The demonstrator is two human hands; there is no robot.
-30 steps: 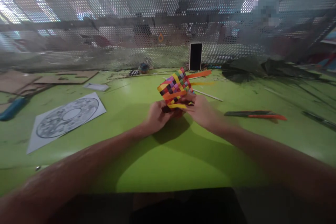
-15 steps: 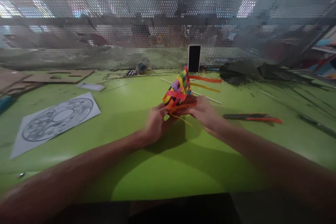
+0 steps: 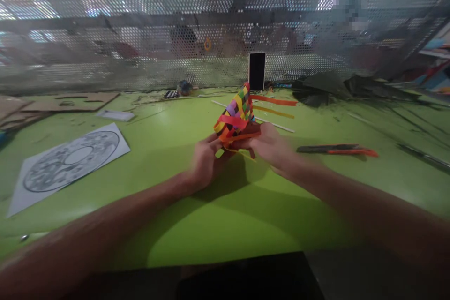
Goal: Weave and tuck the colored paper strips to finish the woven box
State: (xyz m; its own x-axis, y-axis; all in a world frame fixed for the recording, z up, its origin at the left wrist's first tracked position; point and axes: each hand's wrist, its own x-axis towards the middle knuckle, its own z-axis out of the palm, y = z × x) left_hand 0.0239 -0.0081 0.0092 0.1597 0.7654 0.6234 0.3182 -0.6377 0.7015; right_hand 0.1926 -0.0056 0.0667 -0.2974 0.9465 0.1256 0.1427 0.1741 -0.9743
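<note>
A small woven piece of multicoloured strips (image 3: pixel 236 110), in red, yellow, green, purple and black, is held up above the green table (image 3: pixel 197 239). My left hand (image 3: pixel 204 161) grips its lower left part, fingers curled beneath it. From the right, my right hand (image 3: pixel 270 147) is closed on the lower edge, by an orange strip (image 3: pixel 242 137). Loose ends stick out: a red-orange strip (image 3: pixel 277 101) and a yellow strip (image 3: pixel 276 111) point right, and a thin yellow one hangs below. The fingertips are partly hidden behind the weave.
A utility knife (image 3: pixel 337 149) with orange on it lies to the right. To the left are a printed sheet (image 3: pixel 75 164) and cardboard pieces (image 3: pixel 77 101). A phone-like slab (image 3: pixel 257 71) stands at the back before a perforated metal screen (image 3: pixel 147 42). Dark leaves (image 3: pixel 323 89) lie back right.
The whole view has shifted slightly, so most things sit a little higher and further left. Both hands keep the same hold on the woven piece.
</note>
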